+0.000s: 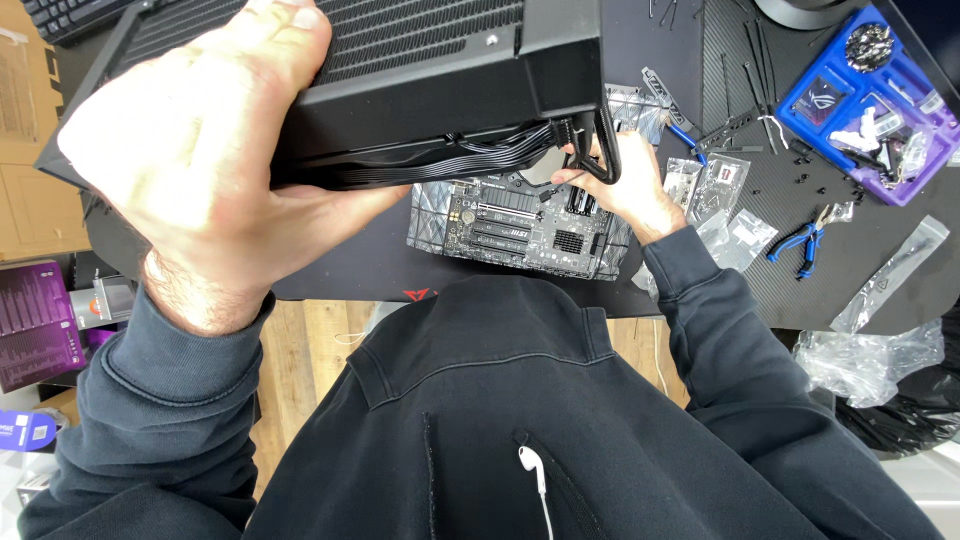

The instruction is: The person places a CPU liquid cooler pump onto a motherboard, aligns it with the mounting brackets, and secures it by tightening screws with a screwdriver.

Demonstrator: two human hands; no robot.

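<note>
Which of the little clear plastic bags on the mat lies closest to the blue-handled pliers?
The small bag just left of the pliers, its corner nearly touching the handles. The long narrow bag lies farther right; the others sit nearer the circuit board.

One black radiator [400, 60] is in view, with one bundle of black cables [450, 155] along its side. One motherboard [520, 225] lies on the one dark mat [350, 260]. There is one pair of blue-handled pliers [800, 245], one blue parts tray [870, 100], one white earbud [530, 465], and two hands (left [200, 150], right [625, 185]). The small clear bags are hard to count exactly.
</note>
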